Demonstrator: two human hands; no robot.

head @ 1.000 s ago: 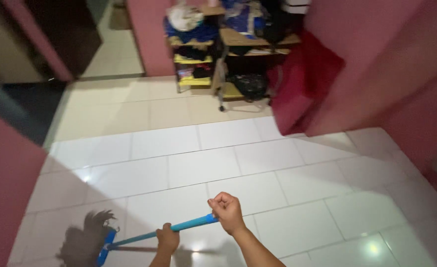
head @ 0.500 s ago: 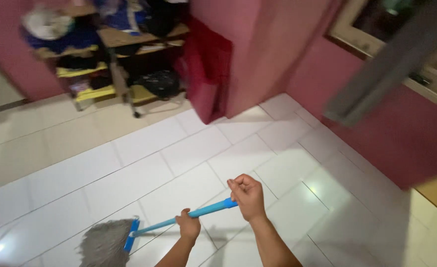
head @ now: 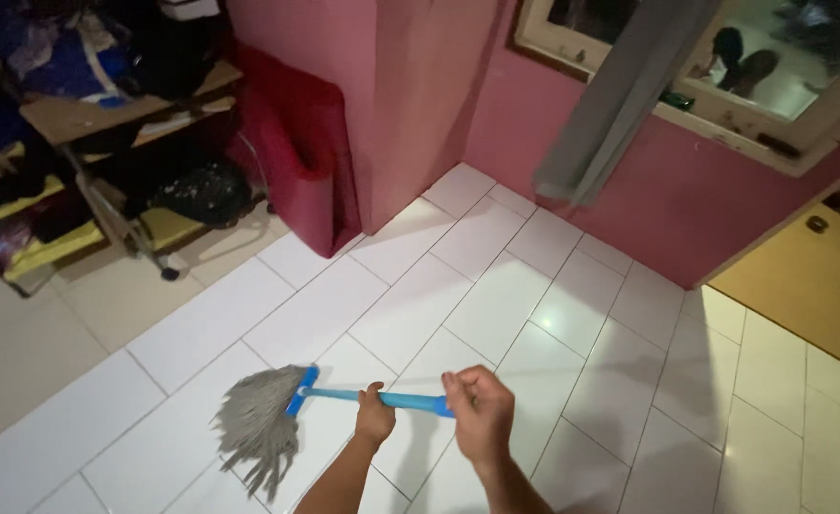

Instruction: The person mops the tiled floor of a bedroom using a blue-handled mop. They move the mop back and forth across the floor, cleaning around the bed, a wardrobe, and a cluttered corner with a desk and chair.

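I hold a mop with a bright blue handle (head: pixel 406 401) in both hands. My left hand (head: pixel 375 419) grips the handle low down, close to the blue clamp. My right hand (head: pixel 478 410) is closed around the handle's upper end. The grey string mop head (head: pixel 258 427) lies spread on the white tiled floor (head: pixel 496 295), to the left of my hands.
A pink wall corner (head: pixel 410 105) juts out ahead, with a dark red cloth-covered thing (head: pixel 296 143) beside it. Cluttered shelves (head: pixel 68 124) with bags stand at the upper left. A window frame (head: pixel 724 105) and a grey curtain (head: pixel 610 105) are at the upper right.
My view has swung right, from the shelves toward the pink corner and the window. The mop head has shifted right across the tiles with my hands still on the handle.
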